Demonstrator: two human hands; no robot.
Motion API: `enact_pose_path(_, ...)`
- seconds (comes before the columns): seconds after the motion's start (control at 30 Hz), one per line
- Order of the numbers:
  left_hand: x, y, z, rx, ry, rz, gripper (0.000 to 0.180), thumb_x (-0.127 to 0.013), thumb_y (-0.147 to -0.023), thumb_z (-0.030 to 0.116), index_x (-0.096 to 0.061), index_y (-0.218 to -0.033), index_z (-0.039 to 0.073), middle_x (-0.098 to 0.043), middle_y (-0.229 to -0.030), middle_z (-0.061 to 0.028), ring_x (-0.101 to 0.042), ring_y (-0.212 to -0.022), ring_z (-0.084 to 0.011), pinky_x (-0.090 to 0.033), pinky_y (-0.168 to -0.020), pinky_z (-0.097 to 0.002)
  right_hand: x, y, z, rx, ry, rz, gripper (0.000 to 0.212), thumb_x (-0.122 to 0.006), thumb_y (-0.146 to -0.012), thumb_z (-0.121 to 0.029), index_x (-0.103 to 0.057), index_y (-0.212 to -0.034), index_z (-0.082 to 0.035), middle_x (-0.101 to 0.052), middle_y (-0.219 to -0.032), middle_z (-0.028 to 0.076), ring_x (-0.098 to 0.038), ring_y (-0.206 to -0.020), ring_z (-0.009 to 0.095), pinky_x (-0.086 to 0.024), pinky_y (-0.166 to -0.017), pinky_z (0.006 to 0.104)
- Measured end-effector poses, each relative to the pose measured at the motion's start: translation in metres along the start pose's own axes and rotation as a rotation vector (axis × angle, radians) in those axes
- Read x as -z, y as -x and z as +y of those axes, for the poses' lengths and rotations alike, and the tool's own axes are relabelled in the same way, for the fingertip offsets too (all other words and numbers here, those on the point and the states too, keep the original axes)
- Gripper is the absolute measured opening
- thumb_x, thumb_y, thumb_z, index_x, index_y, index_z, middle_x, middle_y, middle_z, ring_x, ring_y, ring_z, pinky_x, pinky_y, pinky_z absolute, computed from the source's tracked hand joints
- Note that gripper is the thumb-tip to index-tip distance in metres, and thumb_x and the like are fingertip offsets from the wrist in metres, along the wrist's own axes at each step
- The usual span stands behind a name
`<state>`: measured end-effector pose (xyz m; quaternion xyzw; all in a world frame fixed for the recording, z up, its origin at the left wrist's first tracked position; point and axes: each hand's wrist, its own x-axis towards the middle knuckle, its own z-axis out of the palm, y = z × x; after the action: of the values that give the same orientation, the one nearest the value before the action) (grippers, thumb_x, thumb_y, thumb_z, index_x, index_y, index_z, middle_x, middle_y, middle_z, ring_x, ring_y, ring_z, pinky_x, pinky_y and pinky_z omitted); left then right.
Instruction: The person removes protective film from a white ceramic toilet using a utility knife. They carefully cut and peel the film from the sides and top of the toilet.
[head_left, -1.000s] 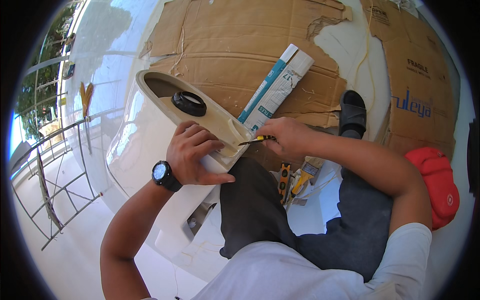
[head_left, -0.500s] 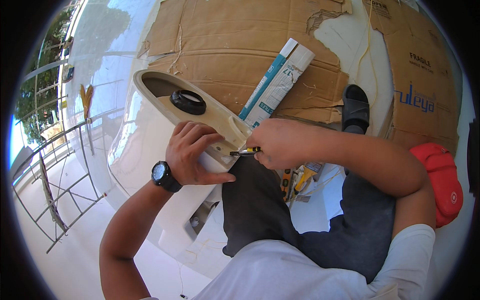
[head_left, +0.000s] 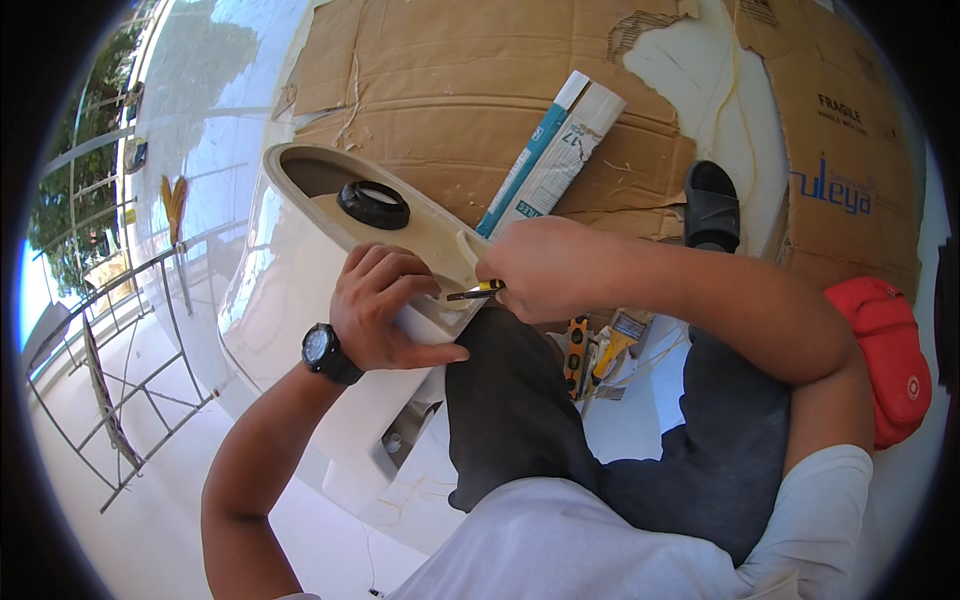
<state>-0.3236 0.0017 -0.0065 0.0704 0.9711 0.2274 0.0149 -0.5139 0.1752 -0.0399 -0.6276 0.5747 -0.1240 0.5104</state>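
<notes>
A white ceramic toilet [head_left: 285, 315] lies tipped in front of me, its hollow underside turned up. My left hand [head_left: 385, 312] is closed over its near edge, fingers curled and thumb stretched toward my knee. In my right hand [head_left: 545, 268] is a slim yellow-and-black utility knife [head_left: 476, 292], its tip pointing left. The tool is at the corner of the toilet's rim, close to my left fingers; I cannot tell whether it touches the ceramic. A black rubber ring [head_left: 374, 206] sits on the underside, farther up.
Flattened cardboard [head_left: 450, 90] covers the floor ahead, with a long white-and-teal box [head_left: 555, 150] on it. A spirit level [head_left: 576, 350] and a yellow-handled paintbrush [head_left: 617, 345] lie beyond my knee. A red bag [head_left: 880, 360] is at right; metal framing [head_left: 130, 370] at left.
My right hand and the utility knife have shifted slightly left and up along the toilet's edge. My left hand has stayed in place.
</notes>
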Motion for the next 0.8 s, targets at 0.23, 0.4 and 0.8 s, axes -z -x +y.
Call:
enact_pose_path(0.23,-0.001,0.0,0.0,0.009,0.0,0.019,0.064,-0.094,-0.059,0.061,-0.064,-0.087,0.011,-0.064,-0.091,-0.0072,-0.065,-0.088,-0.029,-0.049,-0.084,-0.0425,-0.003,0.0,0.005,-0.025,0.072,-0.001,0.028,-0.067,-0.085,-0.015,-0.075,-0.107,0.0,-0.073,-0.09,0.023,-0.072,-0.09,0.04,-0.057,-0.083,0.0484)
enact_pose_path(0.4,0.0,0.0,0.001,0.017,0.01,0.019,0.065,-0.095,-0.058,0.059,-0.063,-0.086,0.011,-0.064,-0.09,-0.0071,-0.065,-0.088,-0.0291,-0.048,-0.083,-0.042,-0.009,0.004,-0.002,0.025,-0.113,0.07,0.026,-0.068,-0.085,-0.015,-0.075,-0.105,0.001,-0.073,-0.088,0.024,-0.072,-0.089,0.041,-0.058,-0.082,0.0486)
enact_pose_path(0.8,0.0,0.0,0.001,0.026,0.018,0.019,0.067,-0.096,-0.056,0.059,-0.061,-0.087,0.011,-0.063,-0.09,-0.0066,-0.064,-0.086,-0.029,-0.048,-0.082,-0.0414,-0.011,0.014,-0.02,-0.029,-0.101,0.048,0.024,-0.064,-0.081,-0.013,-0.073,-0.095,0.005,-0.071,-0.085,0.027,-0.072,-0.087,0.043,-0.059,-0.08,0.0478)
